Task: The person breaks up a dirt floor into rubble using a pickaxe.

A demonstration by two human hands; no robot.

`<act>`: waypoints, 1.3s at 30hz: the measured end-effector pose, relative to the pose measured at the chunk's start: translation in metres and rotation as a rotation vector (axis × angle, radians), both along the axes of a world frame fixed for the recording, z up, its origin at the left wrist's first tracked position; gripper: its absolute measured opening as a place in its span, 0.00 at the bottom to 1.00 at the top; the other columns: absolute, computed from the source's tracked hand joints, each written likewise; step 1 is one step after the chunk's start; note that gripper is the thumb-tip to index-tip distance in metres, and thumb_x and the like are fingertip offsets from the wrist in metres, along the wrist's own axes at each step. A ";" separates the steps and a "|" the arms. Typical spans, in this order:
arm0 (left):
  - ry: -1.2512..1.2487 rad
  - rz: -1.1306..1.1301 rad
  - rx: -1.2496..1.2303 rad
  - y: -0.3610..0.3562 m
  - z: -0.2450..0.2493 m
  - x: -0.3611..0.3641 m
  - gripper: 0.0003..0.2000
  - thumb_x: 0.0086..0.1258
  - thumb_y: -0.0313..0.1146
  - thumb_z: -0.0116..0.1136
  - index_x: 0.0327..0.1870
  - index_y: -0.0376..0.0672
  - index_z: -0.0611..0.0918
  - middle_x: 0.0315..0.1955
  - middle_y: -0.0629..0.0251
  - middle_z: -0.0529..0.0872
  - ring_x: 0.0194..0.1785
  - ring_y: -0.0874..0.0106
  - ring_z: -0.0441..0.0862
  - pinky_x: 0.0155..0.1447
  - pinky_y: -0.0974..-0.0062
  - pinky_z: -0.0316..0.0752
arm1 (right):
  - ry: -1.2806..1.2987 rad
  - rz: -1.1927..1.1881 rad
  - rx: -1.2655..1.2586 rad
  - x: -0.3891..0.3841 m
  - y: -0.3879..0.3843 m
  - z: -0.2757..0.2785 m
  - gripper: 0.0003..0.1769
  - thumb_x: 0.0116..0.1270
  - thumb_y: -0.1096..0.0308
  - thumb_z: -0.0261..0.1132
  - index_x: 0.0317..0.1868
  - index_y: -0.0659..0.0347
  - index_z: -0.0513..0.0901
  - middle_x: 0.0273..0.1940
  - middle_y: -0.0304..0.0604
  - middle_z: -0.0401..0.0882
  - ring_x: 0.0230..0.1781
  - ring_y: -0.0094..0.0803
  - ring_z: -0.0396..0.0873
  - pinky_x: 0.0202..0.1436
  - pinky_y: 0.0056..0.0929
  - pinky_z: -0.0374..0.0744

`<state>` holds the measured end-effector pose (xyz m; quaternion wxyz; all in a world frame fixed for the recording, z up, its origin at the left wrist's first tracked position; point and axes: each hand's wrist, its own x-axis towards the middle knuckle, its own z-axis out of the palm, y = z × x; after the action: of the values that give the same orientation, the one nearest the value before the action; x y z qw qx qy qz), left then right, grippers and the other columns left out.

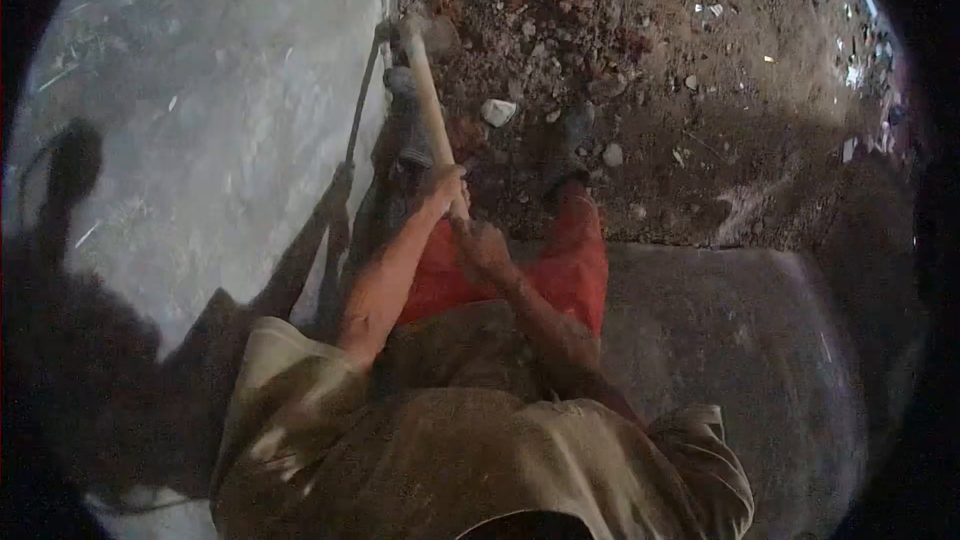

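A pale wooden handle (pixel 430 105) runs from between my legs up towards the edge of the grey slab. My left hand (pixel 447 187) is wrapped round it, and my right hand (pixel 482 245) is closed round its lower end, just below the left. The far end of the handle reaches a blurred tool head (pixel 415 28) beside the slab edge, over the soil; its shape is hard to make out.
A smooth grey slab (pixel 220 110) lies on the left, with my shadow across it. Broken soil with stones is ahead, including a white stone (pixel 498 112). A flat dark surface (pixel 710 340) lies at the lower right. Small bright scraps (pixel 853 76) lie at the far right.
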<state>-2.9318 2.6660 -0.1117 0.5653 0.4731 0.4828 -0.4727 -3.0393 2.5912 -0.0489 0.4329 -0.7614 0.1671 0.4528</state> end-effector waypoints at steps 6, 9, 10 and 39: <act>-0.215 -0.072 -0.034 -0.055 0.012 -0.001 0.08 0.54 0.33 0.50 0.22 0.40 0.67 0.11 0.66 0.66 0.15 0.69 0.70 0.21 0.69 0.71 | -0.051 -0.275 0.101 0.017 -0.095 0.054 0.18 0.54 0.58 0.54 0.32 0.67 0.75 0.21 0.45 0.74 0.18 0.35 0.72 0.24 0.31 0.72; -0.010 0.148 -0.100 -0.106 -0.005 0.005 0.08 0.54 0.31 0.50 0.19 0.39 0.67 0.12 0.64 0.67 0.14 0.68 0.68 0.22 0.70 0.68 | 0.010 -0.242 -0.020 -0.027 -0.168 0.108 0.23 0.47 0.56 0.62 0.38 0.66 0.75 0.24 0.43 0.75 0.19 0.32 0.74 0.23 0.26 0.71; 0.010 0.148 -0.104 -0.116 -0.005 -0.004 0.08 0.54 0.31 0.50 0.19 0.39 0.67 0.12 0.64 0.67 0.14 0.68 0.68 0.22 0.70 0.68 | 0.125 -0.176 -0.124 -0.062 -0.180 0.129 0.24 0.46 0.55 0.62 0.38 0.66 0.75 0.25 0.45 0.76 0.20 0.33 0.74 0.24 0.27 0.71; -0.416 -0.169 -0.123 -0.064 -0.225 0.316 0.04 0.52 0.29 0.47 0.26 0.43 0.66 0.14 0.66 0.65 0.16 0.74 0.68 0.19 0.77 0.67 | -0.227 -0.336 -0.224 0.147 -0.052 -0.173 0.10 0.50 0.66 0.53 0.31 0.64 0.71 0.24 0.52 0.74 0.22 0.47 0.74 0.26 0.39 0.74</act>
<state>-2.6160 2.6023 -0.3365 0.6389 0.5638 0.2847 -0.4392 -2.8924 2.5396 -0.2215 0.4312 -0.8121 0.2910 0.2645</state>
